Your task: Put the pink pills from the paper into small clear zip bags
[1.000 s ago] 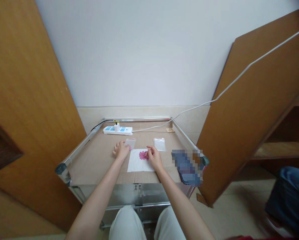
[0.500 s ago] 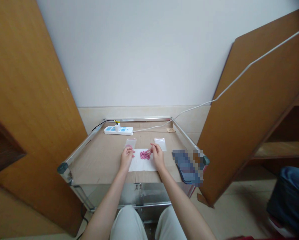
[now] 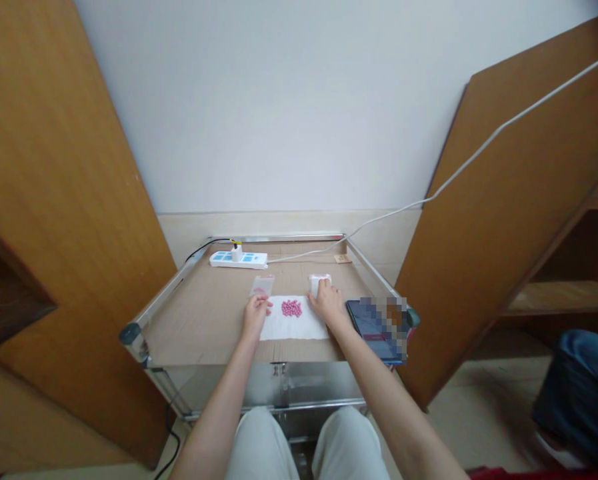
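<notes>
A small heap of round pink beads (image 3: 291,308) lies on a white cloth (image 3: 293,329). My left hand (image 3: 255,315) rests at the cloth's left edge, its fingers loosely curved and apart, with nothing visible in them. Just beyond it lies a clear plastic bag (image 3: 262,285) with something pink inside. On the right, my right hand (image 3: 329,304) reaches over the cloth's far corner with fingers spread. Its fingertips touch or hover at the near part of a stack of clear bags (image 3: 319,278); contact is hard to make out.
A white power strip (image 3: 239,260) with a plug sits at the back left, its white cable (image 3: 379,219) running off to the right. A dark phone or tablet (image 3: 373,333), partly pixelated, lies at the right. Metal rails (image 3: 171,288) edge the cardboard-covered table (image 3: 193,327).
My right hand has left the beads, where its fingers were pinched, and moved right to the clear bags, opening. My left hand has stayed nearly in place.
</notes>
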The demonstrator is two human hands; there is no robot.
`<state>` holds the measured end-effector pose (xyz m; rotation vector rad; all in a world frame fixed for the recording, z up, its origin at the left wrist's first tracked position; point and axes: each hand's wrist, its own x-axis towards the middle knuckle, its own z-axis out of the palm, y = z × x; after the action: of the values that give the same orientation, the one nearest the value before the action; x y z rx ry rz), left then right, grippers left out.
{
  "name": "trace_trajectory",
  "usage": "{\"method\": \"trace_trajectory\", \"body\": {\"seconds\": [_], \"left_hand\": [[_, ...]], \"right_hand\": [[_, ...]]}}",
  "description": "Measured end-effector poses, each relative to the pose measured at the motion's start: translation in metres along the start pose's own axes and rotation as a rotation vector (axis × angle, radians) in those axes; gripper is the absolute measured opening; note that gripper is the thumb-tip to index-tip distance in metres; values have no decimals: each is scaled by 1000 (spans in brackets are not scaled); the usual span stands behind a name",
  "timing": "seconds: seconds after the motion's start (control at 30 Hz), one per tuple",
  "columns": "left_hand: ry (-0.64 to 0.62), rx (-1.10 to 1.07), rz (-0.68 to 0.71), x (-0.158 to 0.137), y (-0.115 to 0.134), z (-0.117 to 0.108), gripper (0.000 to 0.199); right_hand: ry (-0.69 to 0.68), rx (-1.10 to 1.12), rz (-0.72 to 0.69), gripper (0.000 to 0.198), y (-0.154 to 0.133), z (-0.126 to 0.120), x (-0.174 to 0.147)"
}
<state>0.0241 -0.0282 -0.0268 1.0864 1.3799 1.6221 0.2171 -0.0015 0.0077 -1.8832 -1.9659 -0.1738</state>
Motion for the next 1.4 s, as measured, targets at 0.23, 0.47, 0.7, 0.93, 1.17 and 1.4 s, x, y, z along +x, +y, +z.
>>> {"method": "trace_trajectory", "body": {"seconds": [0.23,0.47,0.7,0.93,1.17,1.4], "left_hand": [[-6,-14,-5,-1,3,-1,13],[-7,-23,-5,-1,3,-1,14],[-10,-34,-12,-2,5,-1,15],[-3,-26,-10,-3,6,-1,15],[-76,-24,0,-6,13,2,35],[-59,-60,-7,-10,16,6,34]], "right_hand": [[-26,-15,26,31,0,0,6],[-89,156,165,27,7,-2,16],[-36,238,205,20,9,2,15],[401,681,173,22,2,-1,15],[224,1464,71,23,-37,0,-1],[-68,1500,-65,14,-53,8,-34]]}}
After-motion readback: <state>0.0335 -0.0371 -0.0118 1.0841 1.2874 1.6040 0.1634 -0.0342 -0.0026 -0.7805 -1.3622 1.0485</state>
